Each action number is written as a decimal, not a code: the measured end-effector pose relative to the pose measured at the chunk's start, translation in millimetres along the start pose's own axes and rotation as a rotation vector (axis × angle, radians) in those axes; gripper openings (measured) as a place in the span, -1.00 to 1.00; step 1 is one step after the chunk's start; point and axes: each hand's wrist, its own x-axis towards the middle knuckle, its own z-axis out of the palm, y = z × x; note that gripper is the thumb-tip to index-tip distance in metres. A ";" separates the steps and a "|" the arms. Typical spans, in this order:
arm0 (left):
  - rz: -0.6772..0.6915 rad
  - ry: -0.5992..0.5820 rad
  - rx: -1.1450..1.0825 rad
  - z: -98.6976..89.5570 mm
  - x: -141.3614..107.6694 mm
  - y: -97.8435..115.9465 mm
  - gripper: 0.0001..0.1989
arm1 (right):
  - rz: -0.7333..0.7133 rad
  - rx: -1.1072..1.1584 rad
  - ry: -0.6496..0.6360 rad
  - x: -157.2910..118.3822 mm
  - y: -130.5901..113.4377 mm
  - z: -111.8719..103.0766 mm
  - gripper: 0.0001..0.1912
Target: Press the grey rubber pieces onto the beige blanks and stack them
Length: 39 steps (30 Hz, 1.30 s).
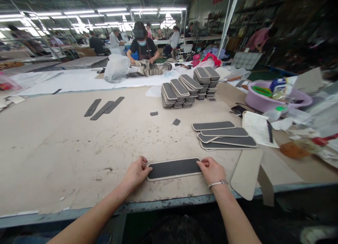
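Observation:
A long dark grey panel with a beige border and rounded corners [174,168] lies at the front of the paper-covered table [66,148]. My left hand [137,171] pinches its left end between thumb and fingers. At the opposite end, my right hand [211,170], with a bracelet on the wrist, grips the right edge the same way. Just beyond my right hand lies a loose pile of similar bordered panels [224,133]. A plain beige panel [246,173] sticks out over the table's front edge, right of my right wrist.
Stacks of bordered panels [182,90] stand farther back. Borderless dark strips [101,109] lie at left. On the right are a notebook [257,126] with a pen, a purple basin [280,97] and a brush [303,147]. Across the table a person [142,48] handles bundled pieces.

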 end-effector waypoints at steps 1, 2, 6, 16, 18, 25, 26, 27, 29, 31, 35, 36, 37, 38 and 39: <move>-0.003 0.011 -0.024 1.3 -0.3 -1.2 -0.78 | -0.001 0.001 -0.003 0.4 0.8 0.1 -0.77; -0.005 0.021 -0.043 2.6 -0.7 -2.2 -0.76 | -0.003 0.004 -0.004 0.8 1.7 0.3 -0.76; -0.007 0.047 -0.048 4.8 -3.3 -3.0 -0.74 | -0.008 0.025 -0.006 2.3 4.1 2.1 -0.73; 0.054 -0.048 0.086 -2.8 -2.4 2.7 -0.79 | -0.163 0.010 0.192 -0.6 10.0 5.1 -0.68; 0.077 -0.073 0.106 -3.4 -1.0 1.6 -0.81 | -0.212 0.007 0.284 -6.9 2.4 4.8 -0.64; 0.126 -0.083 0.115 0.2 -2.1 -3.6 -0.85 | -0.783 -0.084 -0.069 -77.6 -85.4 43.1 -0.36; 0.120 -0.080 0.115 0.6 -1.5 -4.2 -0.84 | -0.831 -0.087 -0.157 -85.2 -95.2 50.0 -0.33; 0.117 -0.079 0.114 0.8 -0.8 -4.6 -0.84 | -0.853 -0.091 -0.221 -89.8 -101.2 55.2 -0.30; 0.112 -0.083 0.121 0.7 1.1 -4.9 -0.84 | -0.843 -0.110 -0.284 -89.7 -100.9 58.4 -0.27; 0.115 -0.094 0.134 0.3 3.1 -4.5 -0.84 | -0.781 -0.147 -0.285 -79.5 -85.5 51.6 -0.25; 0.106 -0.094 0.165 -0.9 5.4 -1.7 -0.82 | -0.579 -0.290 -0.243 -50.9 -37.1 25.6 -0.25; 0.101 -0.097 0.172 -1.5 5.0 -0.3 -0.80 | -0.539 -0.331 -0.232 -45.7 -27.3 20.9 -0.26; 0.096 -0.100 0.181 -2.3 3.6 1.4 -0.77 | -0.512 -0.368 -0.220 -42.0 -19.7 18.2 -0.28; 0.094 -0.095 0.194 -3.2 0.9 3.8 -0.74 | -0.499 -0.398 -0.206 -39.7 -14.3 17.3 -0.29; 0.096 -0.069 0.214 -3.9 -3.3 7.3 -0.71 | -0.496 -0.419 -0.191 -38.8 -11.1 18.0 -0.29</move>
